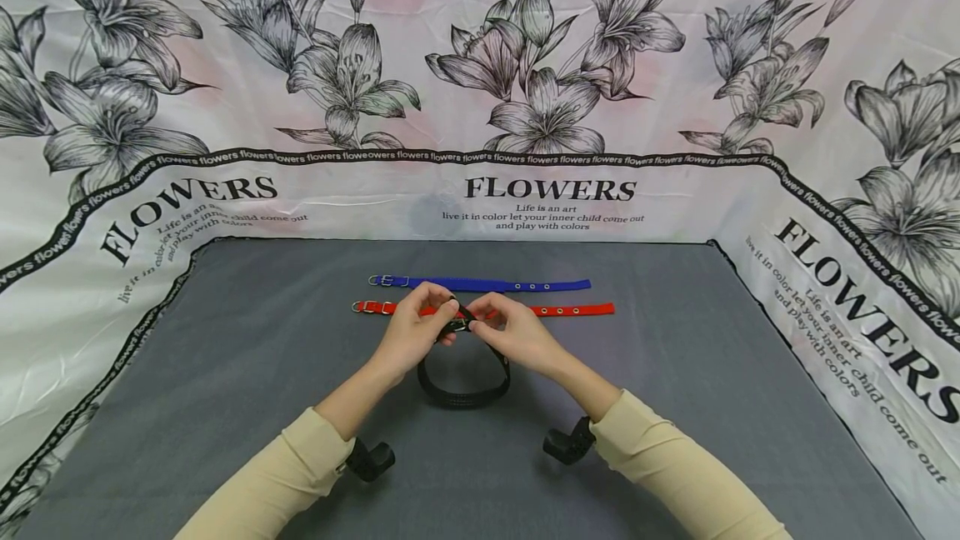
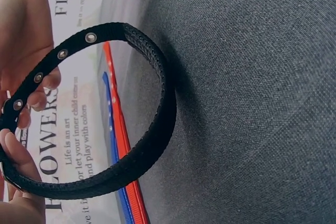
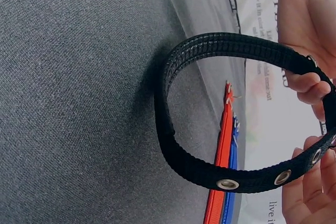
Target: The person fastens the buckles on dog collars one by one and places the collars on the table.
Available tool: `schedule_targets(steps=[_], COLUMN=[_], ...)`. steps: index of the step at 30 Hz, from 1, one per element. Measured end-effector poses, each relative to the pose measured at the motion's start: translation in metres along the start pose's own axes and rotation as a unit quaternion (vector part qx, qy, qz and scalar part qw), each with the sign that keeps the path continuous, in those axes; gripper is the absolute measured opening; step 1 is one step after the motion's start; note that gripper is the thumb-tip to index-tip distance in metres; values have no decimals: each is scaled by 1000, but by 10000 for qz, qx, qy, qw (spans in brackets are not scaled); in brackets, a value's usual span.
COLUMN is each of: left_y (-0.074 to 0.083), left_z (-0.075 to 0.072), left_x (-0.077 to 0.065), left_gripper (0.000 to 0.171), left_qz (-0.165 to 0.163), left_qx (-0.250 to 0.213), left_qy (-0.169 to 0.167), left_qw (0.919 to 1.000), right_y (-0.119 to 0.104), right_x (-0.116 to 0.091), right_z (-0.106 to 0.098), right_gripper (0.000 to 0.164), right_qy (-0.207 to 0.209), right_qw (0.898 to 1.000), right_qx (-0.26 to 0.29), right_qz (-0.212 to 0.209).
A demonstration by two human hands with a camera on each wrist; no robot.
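A black collar (image 1: 465, 400) is bent into a loop that hangs below both hands over the grey cloth. My left hand (image 1: 408, 338) pinches it at the metal buckle (image 1: 461, 324) between thumb and fingers. From the other side my right hand (image 1: 519, 333) pinches the strap end beside the buckle. Metal eyelets (image 2: 63, 54) run along the right-hand part of the strap, and the padded inner face (image 3: 202, 45) shows in the right wrist view. The strap's tip is hidden by the fingers.
Behind the hands a blue collar (image 1: 480, 283) lies straight on the grey cloth (image 1: 247, 407). Nearer, a red collar (image 1: 585, 309) lies parallel to it, partly covered by the hands. A white flower-printed fabric (image 1: 375, 198) walls the back and sides.
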State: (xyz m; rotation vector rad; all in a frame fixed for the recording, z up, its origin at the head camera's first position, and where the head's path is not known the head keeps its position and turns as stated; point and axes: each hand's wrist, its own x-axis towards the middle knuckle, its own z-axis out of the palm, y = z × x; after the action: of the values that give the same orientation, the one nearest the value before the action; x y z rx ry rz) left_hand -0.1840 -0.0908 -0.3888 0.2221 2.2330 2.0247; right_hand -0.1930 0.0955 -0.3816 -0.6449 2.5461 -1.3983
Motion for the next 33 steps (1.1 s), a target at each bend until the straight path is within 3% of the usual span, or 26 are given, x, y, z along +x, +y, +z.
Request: schedule_targets(steps=[6,8,15,24,33], left_y=[-2,-7,-11,-16,-16], left_z=[-1,-2,-3,-3,4], left_x=[1,2,0,0,0], left_gripper=[22,21,22,25,24], left_qz=[-122,-108,35,-47,31], left_qx=[87,157,519,1329,1028], left_qy=[-45,-15,-163,-421,-32], left_qw=[9999,9998,9985,9902,9947], right_y=[1,13,14,15,16], right_x=[2,6,5,5,4], right_z=[0,2,1,0,1], right_gripper=[19,19,19,22,28], right_qy=[88,133,150,91,42], right_qw=[9999,9998,9990,9969,9876], right_qx=[83,155,410,758,1457], right_qz=[-17,-20,-33,200,578])
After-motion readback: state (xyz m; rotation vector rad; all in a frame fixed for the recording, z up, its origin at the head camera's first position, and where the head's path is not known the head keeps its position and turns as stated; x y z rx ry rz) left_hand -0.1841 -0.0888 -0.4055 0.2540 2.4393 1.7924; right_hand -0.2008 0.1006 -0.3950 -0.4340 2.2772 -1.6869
